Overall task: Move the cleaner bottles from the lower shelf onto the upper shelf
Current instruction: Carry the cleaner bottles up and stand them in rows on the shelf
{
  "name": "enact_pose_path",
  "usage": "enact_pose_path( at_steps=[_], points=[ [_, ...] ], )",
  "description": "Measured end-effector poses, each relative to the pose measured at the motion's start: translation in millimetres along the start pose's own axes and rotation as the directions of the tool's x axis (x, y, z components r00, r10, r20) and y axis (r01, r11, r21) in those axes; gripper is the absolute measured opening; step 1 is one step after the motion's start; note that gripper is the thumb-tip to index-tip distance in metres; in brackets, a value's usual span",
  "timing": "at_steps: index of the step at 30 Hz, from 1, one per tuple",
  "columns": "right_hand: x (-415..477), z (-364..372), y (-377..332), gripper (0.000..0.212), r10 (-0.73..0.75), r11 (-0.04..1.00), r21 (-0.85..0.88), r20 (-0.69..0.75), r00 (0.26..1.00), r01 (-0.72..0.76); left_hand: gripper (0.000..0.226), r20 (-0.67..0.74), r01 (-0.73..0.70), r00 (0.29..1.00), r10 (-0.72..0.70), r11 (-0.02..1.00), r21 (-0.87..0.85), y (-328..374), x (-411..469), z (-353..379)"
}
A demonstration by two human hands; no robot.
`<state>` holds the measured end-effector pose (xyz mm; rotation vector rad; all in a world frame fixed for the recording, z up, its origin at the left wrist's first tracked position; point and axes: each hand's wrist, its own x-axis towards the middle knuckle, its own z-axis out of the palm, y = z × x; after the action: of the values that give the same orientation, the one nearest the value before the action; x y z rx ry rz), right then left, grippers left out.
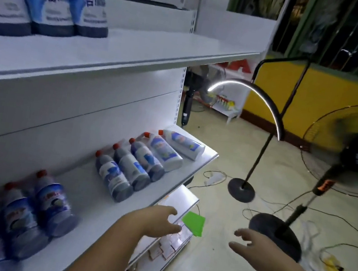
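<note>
Several red-capped cleaner bottles stand on the lower shelf [94,194]: a right-hand row with dark bottles [118,177] and white bottles [166,152], and a blurred blue group [22,211] at the left. The upper shelf [139,53] carries three blue-and-white bottles [49,0] at its left; its right part is bare. My left hand [158,221] hovers open in front of the lower shelf's edge, below the dark bottles, holding nothing. My right hand [252,246] is open too, out over the floor to the right of the shelving.
A curved floor lamp [244,187] and a running standing fan [355,159] stand on the floor to the right, among cables and a yellow power strip [339,270]. A lower shelf [172,238] holds small packets and a green tag [194,223].
</note>
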<state>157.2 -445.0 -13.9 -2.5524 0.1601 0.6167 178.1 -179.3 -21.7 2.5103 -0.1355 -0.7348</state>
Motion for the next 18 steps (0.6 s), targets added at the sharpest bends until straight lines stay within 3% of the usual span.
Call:
enact_pose_path(
  at_steps=[3,10,14,18],
  points=[
    [43,-20,-7,0.047,0.005,1.0,0.016,-0.109,0.994,-0.003,0.059,-0.096,-0.031,0.995,0.023,0.995,-0.09,6,49,-23],
    [142,-23,-45,0.043,-0.172,0.984,-0.025,0.095,0.981,0.175,0.055,-0.084,0.164,0.977,-0.197,0.942,-0.294,-9,88,-46],
    [197,-37,-74,0.042,-0.302,0.95,-0.02,0.182,0.936,0.31,0.056,-0.135,0.308,0.923,-0.36,0.902,-0.302,-12,101,-60],
    [234,-39,-123,0.042,-0.447,0.887,-0.011,0.237,0.863,0.462,0.043,-0.255,0.332,0.836,-0.486,0.817,-0.472,-11,94,-68]
  ],
)
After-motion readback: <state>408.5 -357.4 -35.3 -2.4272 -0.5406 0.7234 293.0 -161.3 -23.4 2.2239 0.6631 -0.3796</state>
